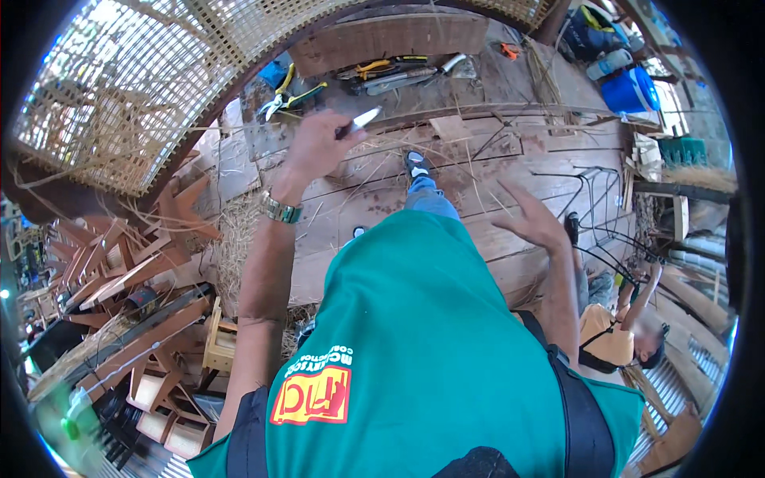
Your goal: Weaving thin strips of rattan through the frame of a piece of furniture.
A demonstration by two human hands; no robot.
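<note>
My left hand (319, 147), with a watch at the wrist, is closed around a small knife (365, 119). Its pale blade points up and to the right, and part of its dark handle shows between the fingers. Just beyond that hand lie yellow-handled cutters (288, 95) with their handles spread. On the right, my right hand (532, 217) hangs above the plank floor, fingers apart and holding nothing. A woven cane panel (119, 99) in a dark wooden frame curves across the upper left, with loose strands hanging from it.
Several hand tools (394, 76) lie beside a wooden board (390, 40) at the far side. A blue container (629, 90) stands at the far right. Wooden chair parts (119, 255) are piled on the left. Near a black metal frame (594, 203), another person (602, 331) crouches at the right.
</note>
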